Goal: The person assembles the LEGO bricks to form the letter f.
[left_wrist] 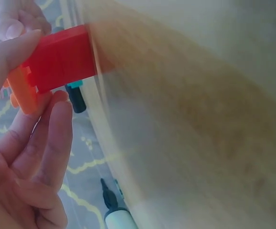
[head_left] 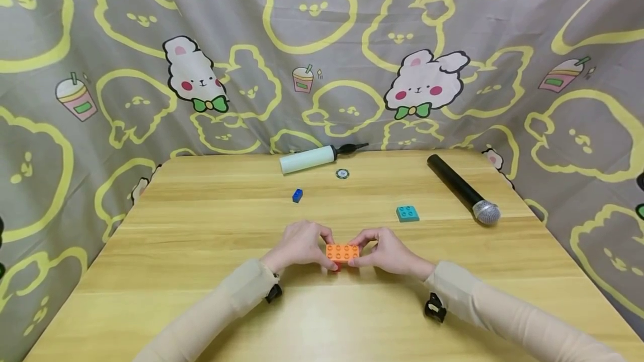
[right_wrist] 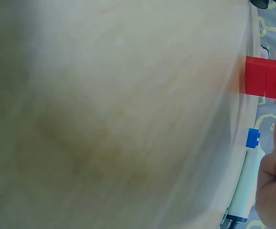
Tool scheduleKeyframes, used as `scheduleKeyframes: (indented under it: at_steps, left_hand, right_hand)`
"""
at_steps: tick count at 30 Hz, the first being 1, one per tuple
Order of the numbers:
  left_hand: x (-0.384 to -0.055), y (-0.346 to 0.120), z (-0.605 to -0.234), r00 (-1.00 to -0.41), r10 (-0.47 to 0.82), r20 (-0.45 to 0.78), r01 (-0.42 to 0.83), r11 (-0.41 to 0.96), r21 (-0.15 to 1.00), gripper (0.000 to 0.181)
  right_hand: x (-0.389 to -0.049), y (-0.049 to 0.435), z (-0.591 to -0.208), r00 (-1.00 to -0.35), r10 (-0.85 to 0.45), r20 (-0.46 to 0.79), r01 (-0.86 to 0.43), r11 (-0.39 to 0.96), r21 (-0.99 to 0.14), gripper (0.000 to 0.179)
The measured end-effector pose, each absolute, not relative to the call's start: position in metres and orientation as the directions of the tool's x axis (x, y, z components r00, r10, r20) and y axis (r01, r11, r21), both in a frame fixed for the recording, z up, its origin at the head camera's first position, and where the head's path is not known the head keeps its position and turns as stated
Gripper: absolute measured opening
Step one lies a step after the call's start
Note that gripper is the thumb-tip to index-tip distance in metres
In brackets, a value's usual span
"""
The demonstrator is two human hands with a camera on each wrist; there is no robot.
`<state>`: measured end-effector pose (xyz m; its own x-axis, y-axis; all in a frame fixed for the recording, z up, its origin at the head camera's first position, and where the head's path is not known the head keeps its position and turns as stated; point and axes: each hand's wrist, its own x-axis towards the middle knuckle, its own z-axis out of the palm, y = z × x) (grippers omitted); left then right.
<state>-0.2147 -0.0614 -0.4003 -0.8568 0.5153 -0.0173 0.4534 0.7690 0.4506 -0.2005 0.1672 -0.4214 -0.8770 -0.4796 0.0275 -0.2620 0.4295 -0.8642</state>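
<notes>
An orange toy building brick point(head_left: 342, 252) with two rows of studs lies flat on top of red bricks point(left_wrist: 61, 57) near the middle of the table. A seam across the red part shows in the right wrist view, and its lower end meets the tabletop. My left hand point(head_left: 303, 246) pinches the orange brick at its left end, thumb in front and fingers behind. At its right end my right hand point(head_left: 389, 253) pinches it the same way. From above, the orange brick hides most of the red.
A teal brick point(head_left: 407, 214) lies beyond my right hand, and a small blue brick point(head_left: 298, 195) beyond my left. Farther back are a pale hand pump point(head_left: 308, 160) with a black nozzle, a round chip point(head_left: 342, 174) and a black microphone point(head_left: 460, 187). A patterned curtain point(head_left: 322, 71) hangs behind the table point(head_left: 201, 200).
</notes>
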Motion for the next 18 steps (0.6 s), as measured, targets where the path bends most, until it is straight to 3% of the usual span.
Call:
scheduleKeyframes:
  at_steps: [18]
  left_hand:
    - [-0.2110, -0.0631, -0.3988, -0.877, 0.479, -0.023, 0.417, 0.786, 0.456, 0.036]
  right_hand:
    - [-0.2045, 0.1657, -0.4211, -0.863, -0.505, 0.005, -0.263, 0.440, -0.858, 0.030]
